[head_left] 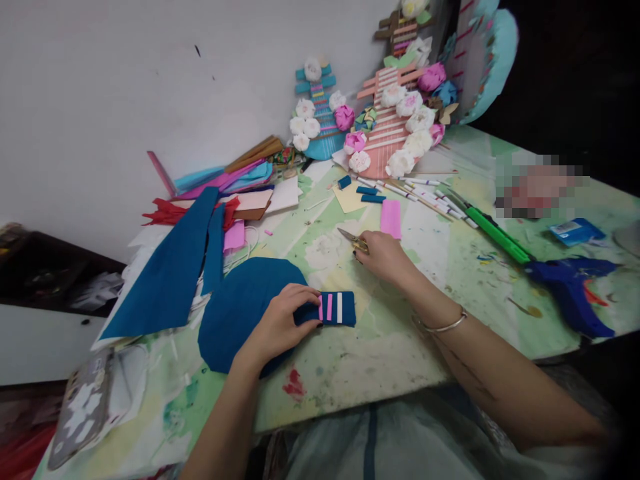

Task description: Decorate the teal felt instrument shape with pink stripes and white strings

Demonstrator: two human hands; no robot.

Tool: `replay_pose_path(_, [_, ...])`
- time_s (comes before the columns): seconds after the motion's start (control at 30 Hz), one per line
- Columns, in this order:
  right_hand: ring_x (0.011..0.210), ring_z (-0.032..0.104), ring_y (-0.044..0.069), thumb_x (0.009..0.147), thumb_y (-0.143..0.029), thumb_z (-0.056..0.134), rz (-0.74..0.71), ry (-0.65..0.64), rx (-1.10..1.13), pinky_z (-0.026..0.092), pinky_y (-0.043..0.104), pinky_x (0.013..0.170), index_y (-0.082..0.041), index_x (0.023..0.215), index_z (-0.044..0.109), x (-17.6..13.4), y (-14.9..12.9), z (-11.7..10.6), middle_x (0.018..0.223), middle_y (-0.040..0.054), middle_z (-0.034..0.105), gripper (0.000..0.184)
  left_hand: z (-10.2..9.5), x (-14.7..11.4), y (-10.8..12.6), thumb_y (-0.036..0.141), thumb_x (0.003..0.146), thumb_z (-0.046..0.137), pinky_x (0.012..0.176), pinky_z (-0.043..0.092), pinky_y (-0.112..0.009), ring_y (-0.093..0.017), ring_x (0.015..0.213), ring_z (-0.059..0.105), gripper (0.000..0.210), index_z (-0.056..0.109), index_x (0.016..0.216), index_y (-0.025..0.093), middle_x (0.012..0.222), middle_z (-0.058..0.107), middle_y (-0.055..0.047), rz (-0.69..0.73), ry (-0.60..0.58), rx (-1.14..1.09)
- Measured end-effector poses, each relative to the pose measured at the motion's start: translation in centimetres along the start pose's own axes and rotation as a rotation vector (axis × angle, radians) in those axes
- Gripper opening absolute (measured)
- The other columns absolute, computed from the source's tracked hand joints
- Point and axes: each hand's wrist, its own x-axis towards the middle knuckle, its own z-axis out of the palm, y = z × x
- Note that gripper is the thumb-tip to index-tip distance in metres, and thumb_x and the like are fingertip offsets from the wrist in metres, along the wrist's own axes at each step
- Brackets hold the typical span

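Observation:
A dark blue guitar-shaped cutout with a round body and a short neck lies on the table. Two pink strips and one white strip cross its neck. My left hand rests over the join of body and neck, its thumb and fingers gripping the neck's edges beside the pink strips. In my right hand is a small pair of scissors, held by the handles with the blades pointing left. A pink paper piece lies just beyond that hand.
A blue glue gun and green cutter knife lie at right. Rolled paper sticks and small blue pieces are behind. Decorated paper guitars lean on the wall. Blue sheets and a phone are at left.

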Motion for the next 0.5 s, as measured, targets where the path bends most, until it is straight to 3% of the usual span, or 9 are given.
replay_pose_path(0.5, [0.076, 0.057, 0.022, 0.081, -0.023, 0.048, -0.005, 0.016, 0.012, 0.028, 0.029, 0.055, -0.014, 0.089, 0.059, 0.05, 0.10, 0.09, 0.087, 0.0123, 0.064, 0.017, 0.18, -0.33, 0.01, 0.016, 0.075, 0.062, 0.087, 0.044, -0.035, -0.021, 0.102, 0.055, 0.026, 0.058, 0.100, 0.022, 0.106, 0.062, -0.006, -0.042, 0.029, -0.031])
